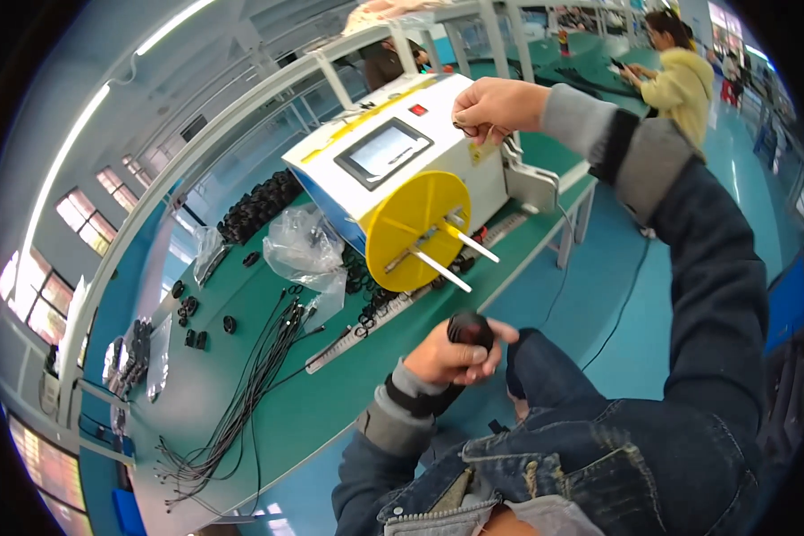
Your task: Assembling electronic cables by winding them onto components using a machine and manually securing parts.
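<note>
My left hand is wrapped round a small black coil of cable, just in front of the table's near edge. My right hand is raised at the top right edge of a white winding machine. Its fingers are pinched together, with a small dark bit showing at the tips that I cannot make out. The machine has a screen, a red switch and a yellow disc on its front. Two white rods stick out from the disc, with no cable around them.
Long loose black cables lie across the green table. Behind them are a clear plastic bag, several small black coils and a dark pile. Another person in yellow works at the far right. A cord runs over the floor.
</note>
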### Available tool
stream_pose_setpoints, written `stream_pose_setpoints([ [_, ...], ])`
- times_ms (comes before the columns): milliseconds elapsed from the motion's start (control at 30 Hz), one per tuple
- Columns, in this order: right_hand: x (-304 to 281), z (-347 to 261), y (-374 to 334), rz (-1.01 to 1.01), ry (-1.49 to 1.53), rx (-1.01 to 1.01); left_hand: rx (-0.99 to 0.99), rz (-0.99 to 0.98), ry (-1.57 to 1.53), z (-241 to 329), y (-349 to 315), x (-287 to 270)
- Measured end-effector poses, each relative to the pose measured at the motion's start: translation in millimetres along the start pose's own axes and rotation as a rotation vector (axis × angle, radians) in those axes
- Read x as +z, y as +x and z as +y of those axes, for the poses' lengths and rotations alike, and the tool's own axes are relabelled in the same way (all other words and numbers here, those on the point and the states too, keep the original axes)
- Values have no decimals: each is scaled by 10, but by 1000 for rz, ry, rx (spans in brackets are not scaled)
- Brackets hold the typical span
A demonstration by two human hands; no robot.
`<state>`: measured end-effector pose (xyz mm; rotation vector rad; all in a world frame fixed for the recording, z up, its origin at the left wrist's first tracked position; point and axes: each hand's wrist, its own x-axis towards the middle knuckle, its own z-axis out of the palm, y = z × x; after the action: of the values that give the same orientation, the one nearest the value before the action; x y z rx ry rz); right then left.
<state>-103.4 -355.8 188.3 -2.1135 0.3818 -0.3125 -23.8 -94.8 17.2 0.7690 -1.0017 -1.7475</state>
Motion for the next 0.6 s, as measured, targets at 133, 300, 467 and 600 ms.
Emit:
stream_pose_setpoints([
  [133, -32, -21, 1175, 162, -40, 21, 64, 112, -66, -144, -317, -243],
  [300, -52, 146, 2467, 145, -191, -58, 196, 271, -249, -472, -689, -483],
  [467, -440, 679, 3219, 380, -488, 51, 234, 394, -425, -672, -858, -685],
  [600, -456, 727, 3115, 374, -1514, -327, 286, 473, -499, -783, -889, -761],
])
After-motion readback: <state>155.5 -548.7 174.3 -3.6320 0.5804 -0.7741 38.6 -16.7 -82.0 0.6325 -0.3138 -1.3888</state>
